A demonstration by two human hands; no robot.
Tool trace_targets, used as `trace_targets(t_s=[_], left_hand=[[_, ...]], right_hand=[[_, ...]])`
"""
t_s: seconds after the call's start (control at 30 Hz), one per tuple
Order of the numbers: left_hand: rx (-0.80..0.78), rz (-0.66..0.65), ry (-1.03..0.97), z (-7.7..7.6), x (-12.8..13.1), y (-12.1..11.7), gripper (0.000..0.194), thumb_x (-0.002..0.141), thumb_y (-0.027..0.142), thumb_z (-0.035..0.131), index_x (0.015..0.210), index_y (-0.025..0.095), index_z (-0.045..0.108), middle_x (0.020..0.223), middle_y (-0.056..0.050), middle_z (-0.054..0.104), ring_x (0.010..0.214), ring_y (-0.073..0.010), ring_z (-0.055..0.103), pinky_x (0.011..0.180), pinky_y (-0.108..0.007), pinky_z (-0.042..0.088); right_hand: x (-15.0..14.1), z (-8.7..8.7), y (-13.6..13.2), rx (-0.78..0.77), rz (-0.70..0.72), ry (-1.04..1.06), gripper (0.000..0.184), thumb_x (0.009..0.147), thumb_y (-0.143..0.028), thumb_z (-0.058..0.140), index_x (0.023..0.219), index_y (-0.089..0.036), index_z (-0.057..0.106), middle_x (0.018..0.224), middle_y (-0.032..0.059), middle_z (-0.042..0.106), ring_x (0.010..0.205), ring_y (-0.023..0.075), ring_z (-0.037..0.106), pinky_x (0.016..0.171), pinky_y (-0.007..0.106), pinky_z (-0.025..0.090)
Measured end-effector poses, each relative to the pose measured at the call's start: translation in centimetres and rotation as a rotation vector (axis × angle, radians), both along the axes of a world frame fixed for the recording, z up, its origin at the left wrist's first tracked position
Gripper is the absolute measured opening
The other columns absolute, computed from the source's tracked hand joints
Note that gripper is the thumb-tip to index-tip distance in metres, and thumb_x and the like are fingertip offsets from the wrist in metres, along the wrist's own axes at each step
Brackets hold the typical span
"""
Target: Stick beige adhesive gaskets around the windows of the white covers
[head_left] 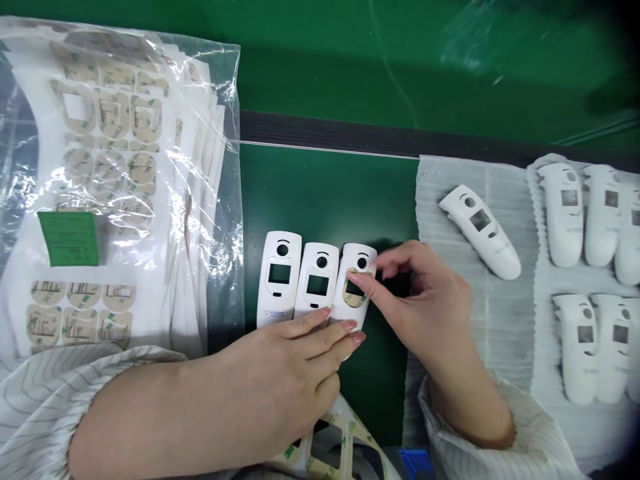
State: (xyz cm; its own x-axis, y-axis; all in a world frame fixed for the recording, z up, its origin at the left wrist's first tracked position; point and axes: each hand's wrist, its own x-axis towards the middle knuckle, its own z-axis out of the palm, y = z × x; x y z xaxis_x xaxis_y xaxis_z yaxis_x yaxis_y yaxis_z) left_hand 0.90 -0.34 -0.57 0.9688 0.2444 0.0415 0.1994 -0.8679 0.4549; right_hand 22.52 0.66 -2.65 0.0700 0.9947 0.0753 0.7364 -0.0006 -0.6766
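Note:
Three white thermometer-like plastic housings stand side by side on the green tabletop: a left housing [280,273], a middle housing [317,280] and a right housing [357,317]. Each has a round hole and a rectangular window. My left hand [280,373] lies across their lower ends, fingers stretched out flat. A tan adhesive sticker [356,298] sits around the right housing's window. My right hand [425,300] pinches at its upper edge, thumb on the sticker, index finger by the housing's side. Under my left wrist lies a partly used adhesive sheet [345,440].
A clear plastic bag [227,87] with stacked sticker sheets [120,267] and a green label [70,239] lies at left. On white foam sheeting [465,307] at right rest a single tilted housing [483,230] and rows of several housings [565,217]. A dark strip [325,135] runs behind.

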Motion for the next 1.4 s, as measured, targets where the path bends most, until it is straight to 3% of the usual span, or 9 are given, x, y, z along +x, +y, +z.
trace_targets(t_s=[0.1,0.47,0.67,0.77,0.87,1.0,1.13,1.27,1.4], left_hand=[[0.004,-0.003,-0.002,0.0,0.0,0.1,0.021,0.091,0.026,0.053,0.101,0.016,0.069,0.145,-0.009,0.052,0.138,-0.0257,0.043,0.12,-0.041,0.026],[-0.016,-0.029,-0.023,-0.2,0.0,0.5,0.019,0.094,0.021,0.051,0.1,0.013,0.067,0.144,-0.013,0.052,0.137,-0.0267,0.045,0.119,-0.041,0.028],[-0.044,0.005,-0.177,0.6,-0.4,1.0,0.019,0.098,0.018,0.047,0.092,0.014,0.065,0.132,-0.014,0.063,0.127,-0.0251,0.056,0.118,-0.041,0.031],[-0.061,0.108,-0.338,1.1,-0.4,1.0,0.022,0.098,0.018,0.048,0.083,0.013,0.063,0.114,-0.011,0.072,0.107,-0.0212,0.068,0.113,-0.038,0.04],[-0.059,0.151,-0.426,1.6,-0.4,1.1,0.028,0.098,0.018,0.048,0.074,0.013,0.061,0.098,-0.009,0.075,0.093,-0.0189,0.07,0.106,-0.036,0.048],[-0.094,0.196,-0.455,2.2,-0.5,1.0,0.024,0.095,0.013,0.048,0.075,0.013,0.061,0.085,-0.007,0.071,0.084,-0.0171,0.068,0.096,-0.033,0.054],[-0.147,0.217,-0.461,2.3,-0.5,1.2,0.017,0.089,0.005,0.05,0.082,0.015,0.063,0.081,-0.004,0.068,0.081,-0.0155,0.065,0.088,-0.028,0.056],[-0.237,0.248,-0.476,1.9,-0.3,1.4,0.021,0.086,0.004,0.046,0.083,0.018,0.062,0.081,-0.003,0.067,0.077,-0.0155,0.064,0.077,-0.027,0.057],[-0.238,0.246,-0.486,1.6,-0.2,1.3,0.021,0.088,0.004,0.045,0.084,0.017,0.062,0.076,-0.004,0.063,0.075,-0.0163,0.062,0.073,-0.029,0.056]], right_hand=[[0.1,-0.1,0.4,0.053,-0.027,-0.088,0.047,0.071,-0.041,0.081,0.107,-0.023,0.057,0.075,-0.004,0.052,0.069,0.0154,0.054,0.065,0.031,0.047],[0.4,-0.2,1.4,-0.031,0.166,-0.153,0.022,0.085,-0.039,0.067,0.09,-0.019,0.062,0.071,-0.0003,0.045,0.07,0.0184,0.043,0.066,0.034,0.041],[1.4,0.6,1.5,-0.194,0.016,0.349,0.033,0.066,-0.038,0.084,0.078,-0.022,0.057,0.078,-0.0006,0.059,0.072,0.0158,0.053,0.066,0.032,0.044],[2.2,1.3,1.4,-0.378,-0.001,0.641,0.035,0.067,-0.037,0.083,0.083,-0.024,0.055,0.068,-0.0031,0.064,0.057,0.0127,0.055,0.052,0.027,0.043],[2.8,1.4,1.6,-0.483,0.081,0.718,0.034,0.069,-0.039,0.082,0.087,-0.022,0.058,0.058,-0.0029,0.065,0.041,0.0114,0.052,0.039,0.025,0.041],[2.8,1.0,2.1,-0.305,0.041,0.748,0.041,0.075,-0.051,0.072,0.098,-0.021,0.058,0.069,0.0006,0.07,0.044,0.0123,0.059,0.043,0.027,0.05],[2.3,0.7,2.6,0.007,-0.075,0.612,0.058,0.083,-0.054,0.057,0.131,-0.026,0.039,0.122,0.0106,0.066,0.092,0.0189,0.071,0.08,0.038,0.058],[3.7,0.8,2.4,0.136,-0.244,0.253,0.044,0.084,-0.036,0.062,0.124,-0.021,0.051,0.124,0.0136,0.062,0.111,0.0253,0.06,0.099,0.049,0.046],[6.6,0.6,2.1,0.104,-0.428,-0.08,0.029,0.086,-0.032,0.064,0.11,-0.015,0.061,0.121,0.0114,0.059,0.122,0.0296,0.05,0.105,0.057,0.034]])
